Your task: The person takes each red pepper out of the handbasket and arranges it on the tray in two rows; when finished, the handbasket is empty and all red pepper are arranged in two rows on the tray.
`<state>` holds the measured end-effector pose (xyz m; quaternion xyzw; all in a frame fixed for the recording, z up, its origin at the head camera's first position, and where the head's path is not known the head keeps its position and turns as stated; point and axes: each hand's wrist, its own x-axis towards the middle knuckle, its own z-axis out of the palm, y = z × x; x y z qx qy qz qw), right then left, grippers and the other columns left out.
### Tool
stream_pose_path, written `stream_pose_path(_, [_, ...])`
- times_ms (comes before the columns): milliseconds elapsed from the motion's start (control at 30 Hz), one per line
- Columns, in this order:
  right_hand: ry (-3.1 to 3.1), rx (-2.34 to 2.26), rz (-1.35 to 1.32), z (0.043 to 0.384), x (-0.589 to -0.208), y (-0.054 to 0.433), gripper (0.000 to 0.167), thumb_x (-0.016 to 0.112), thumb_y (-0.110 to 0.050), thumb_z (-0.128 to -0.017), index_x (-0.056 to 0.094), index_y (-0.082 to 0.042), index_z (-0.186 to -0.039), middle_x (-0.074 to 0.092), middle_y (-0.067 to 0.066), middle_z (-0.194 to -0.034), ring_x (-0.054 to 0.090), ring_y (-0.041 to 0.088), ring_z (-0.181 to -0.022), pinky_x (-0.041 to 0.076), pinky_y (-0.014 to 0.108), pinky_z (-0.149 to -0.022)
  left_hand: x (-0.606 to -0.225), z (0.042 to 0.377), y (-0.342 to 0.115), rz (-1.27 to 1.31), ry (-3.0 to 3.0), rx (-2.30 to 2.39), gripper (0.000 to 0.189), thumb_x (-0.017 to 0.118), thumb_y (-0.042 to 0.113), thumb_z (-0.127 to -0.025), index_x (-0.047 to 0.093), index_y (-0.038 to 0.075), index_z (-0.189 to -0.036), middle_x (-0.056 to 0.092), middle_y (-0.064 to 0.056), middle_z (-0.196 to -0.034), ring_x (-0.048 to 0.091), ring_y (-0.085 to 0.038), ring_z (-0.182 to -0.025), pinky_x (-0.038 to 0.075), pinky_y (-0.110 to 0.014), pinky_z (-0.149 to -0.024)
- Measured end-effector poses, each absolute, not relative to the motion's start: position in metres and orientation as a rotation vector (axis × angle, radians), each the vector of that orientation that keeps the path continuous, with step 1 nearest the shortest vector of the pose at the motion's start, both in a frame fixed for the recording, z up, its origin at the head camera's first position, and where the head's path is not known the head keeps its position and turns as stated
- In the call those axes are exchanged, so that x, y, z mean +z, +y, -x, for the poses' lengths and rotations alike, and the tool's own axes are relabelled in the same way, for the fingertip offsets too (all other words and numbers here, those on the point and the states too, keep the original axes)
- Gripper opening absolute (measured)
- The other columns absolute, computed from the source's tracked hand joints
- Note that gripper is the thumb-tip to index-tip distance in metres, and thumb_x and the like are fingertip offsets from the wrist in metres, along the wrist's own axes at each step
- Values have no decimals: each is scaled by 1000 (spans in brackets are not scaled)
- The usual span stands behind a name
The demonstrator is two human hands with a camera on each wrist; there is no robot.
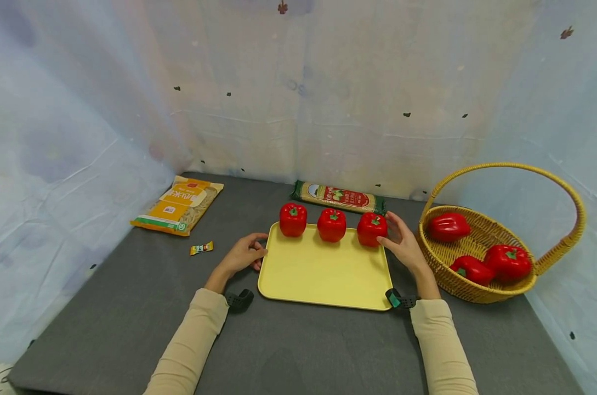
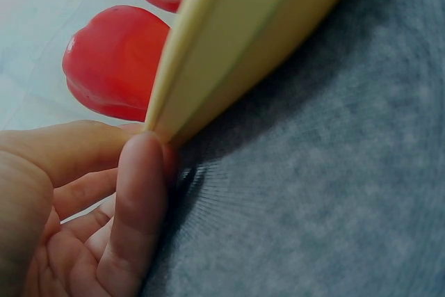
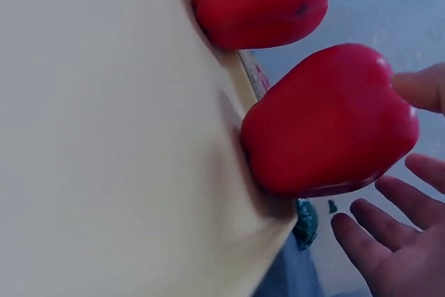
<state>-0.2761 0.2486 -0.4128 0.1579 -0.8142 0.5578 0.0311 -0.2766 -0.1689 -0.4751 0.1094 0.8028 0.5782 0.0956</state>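
Three red bell peppers stand in a row along the far side of a yellow tray (image 1: 323, 274): a left one (image 1: 293, 220), a middle one (image 1: 331, 225) and a right one (image 1: 371, 230). My left hand (image 1: 242, 254) is at the tray's left edge; in the left wrist view its thumb (image 2: 142, 199) and forefinger pinch the rim. At the right pepper is my right hand (image 1: 401, 241), its thumb tip against the pepper's upper part. In the right wrist view the other fingers (image 3: 389, 227) are spread and nearly straight, apart from the pepper (image 3: 330, 126).
A yellow wicker basket (image 1: 428, 263) with a tall handle stands at the right, holding three more red peppers (image 1: 507, 262). Behind the tray lies a long green-and-red packet (image 1: 340, 197). At the left are an orange food bag (image 1: 180, 206) and a small yellow sachet (image 1: 202, 248).
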Motion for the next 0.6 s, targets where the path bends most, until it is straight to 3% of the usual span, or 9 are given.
stream_pose_path(200, [-2345,1638,-489,269,-400,246,68,64,2,-85,27,8,-142,30,27,-143,28,44,-131,28,55,-105,-474,276,-168,-312,2355,1708,50,60,9,-91,41,1,-137,56,-18,-87,58,-17,-57,54,-31,-53])
stream_pose_path(300, [-2173,1616,-503,266,-395,248,60,63,9,-83,37,9,-136,44,21,-135,40,41,-123,39,39,-102,-466,272,-168,-322,2346,1698,50,58,7,-92,39,-2,-137,56,-21,-89,58,-18,-58,54,-33,-54])
stream_pose_path(433, [-1964,1592,-550,263,-388,255,50,60,16,-80,44,15,-128,53,21,-122,52,33,-110,47,19,-88,-453,265,-166,-348,2348,1687,50,56,3,-92,38,-7,-137,56,-24,-89,59,-22,-60,55,-37,-56])
stream_pose_path(600, [-1867,1551,-476,256,-375,266,42,58,14,-82,47,18,-121,51,31,-115,56,24,-100,48,15,-79,-457,267,-167,-358,2346,1705,50,57,4,-92,38,-7,-137,57,-22,-86,59,-23,-59,54,-36,-55])
